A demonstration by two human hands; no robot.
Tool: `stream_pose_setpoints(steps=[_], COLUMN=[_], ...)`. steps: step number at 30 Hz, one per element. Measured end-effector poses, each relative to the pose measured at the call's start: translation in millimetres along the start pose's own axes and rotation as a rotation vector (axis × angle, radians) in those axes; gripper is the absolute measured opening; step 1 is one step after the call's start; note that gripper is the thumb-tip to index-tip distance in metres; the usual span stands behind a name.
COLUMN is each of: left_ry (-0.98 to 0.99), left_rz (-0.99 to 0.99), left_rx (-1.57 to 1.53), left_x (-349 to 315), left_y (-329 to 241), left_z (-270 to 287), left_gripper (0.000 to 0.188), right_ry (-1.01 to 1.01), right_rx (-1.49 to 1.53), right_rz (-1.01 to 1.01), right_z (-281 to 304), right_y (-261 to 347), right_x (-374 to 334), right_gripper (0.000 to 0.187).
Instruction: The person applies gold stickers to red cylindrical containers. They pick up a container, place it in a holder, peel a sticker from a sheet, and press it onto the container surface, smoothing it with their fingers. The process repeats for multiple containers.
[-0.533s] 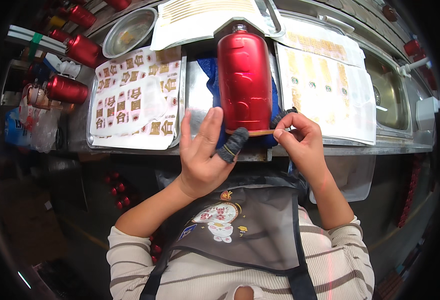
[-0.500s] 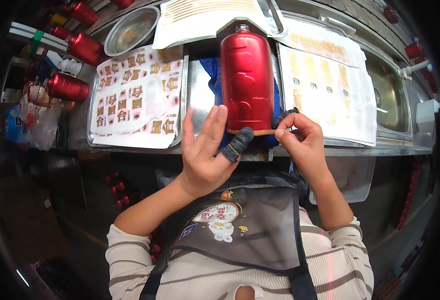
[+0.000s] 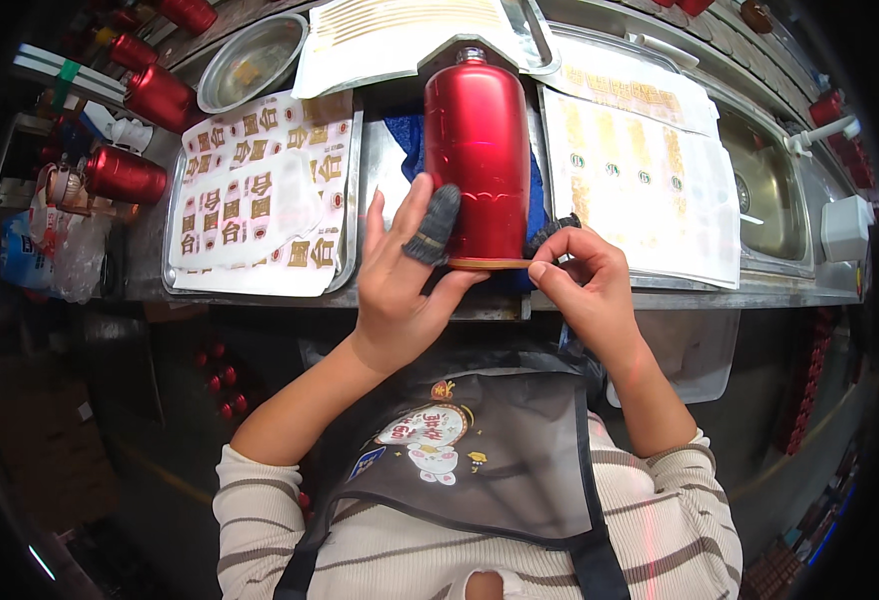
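Observation:
A glossy red bottle (image 3: pixel 477 150) with a bare screw neck at its far end lies in front of me over a blue cloth (image 3: pixel 406 142). A thin gold-orange strip (image 3: pixel 488 264) runs along the bottle's near end. My right hand (image 3: pixel 595 290) pinches the right end of this strip between thumb and index finger; a dark grey knit finger cover shows behind them. At the bottle's lower left, my left hand (image 3: pixel 397 285) has its fingers apart. Its index finger, in a grey knit cover, rests against the bottle's side, and its thumb reaches beneath the strip's left part.
Trays hold gold-patterned decal sheets (image 3: pixel 250 215) at left and more sheets (image 3: pixel 650 200) at right. Behind are a sheet of gold strips (image 3: pixel 400 40) and a metal bowl (image 3: pixel 252 65). A sink (image 3: pixel 760 190) lies far right; red bottles (image 3: pixel 128 174) stand or lie at left.
My left index finger has moved from the strip up along the bottle's left side, and the thumb now shows by the strip. The bottle appears turned. My right hand keeps its pinch.

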State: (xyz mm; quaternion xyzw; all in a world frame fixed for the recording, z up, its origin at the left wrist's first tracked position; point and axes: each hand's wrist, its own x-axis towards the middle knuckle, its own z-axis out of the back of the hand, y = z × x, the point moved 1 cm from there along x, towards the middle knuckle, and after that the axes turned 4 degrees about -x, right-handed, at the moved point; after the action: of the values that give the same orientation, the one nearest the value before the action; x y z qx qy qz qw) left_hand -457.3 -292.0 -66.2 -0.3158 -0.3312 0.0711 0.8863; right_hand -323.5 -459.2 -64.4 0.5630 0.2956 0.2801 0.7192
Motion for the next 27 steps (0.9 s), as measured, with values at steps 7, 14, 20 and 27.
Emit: stream_pose_setpoints(steps=[7,14,20,27], left_ry=[0.051,0.089,0.128,-0.015], left_rz=[-0.050,-0.168,-0.252,-0.024], left_rx=[0.124,0.184,0.329,-0.002], left_x=[-42,-21,12,-3], left_y=[4,-9,-32,2], left_z=[10,7,-7,-4], left_gripper=[0.035,0.044,0.048,0.062], right_ry=[0.024,0.011,0.010,0.029], right_rx=[0.057,0.087,0.081,0.064], right_rz=[-0.082,-0.079,-0.085,-0.099], right_z=[3,3,3,3], right_y=[7,5,5,9], right_x=[0,2,2,3], right_gripper=[0.008,0.007,0.006,0.010])
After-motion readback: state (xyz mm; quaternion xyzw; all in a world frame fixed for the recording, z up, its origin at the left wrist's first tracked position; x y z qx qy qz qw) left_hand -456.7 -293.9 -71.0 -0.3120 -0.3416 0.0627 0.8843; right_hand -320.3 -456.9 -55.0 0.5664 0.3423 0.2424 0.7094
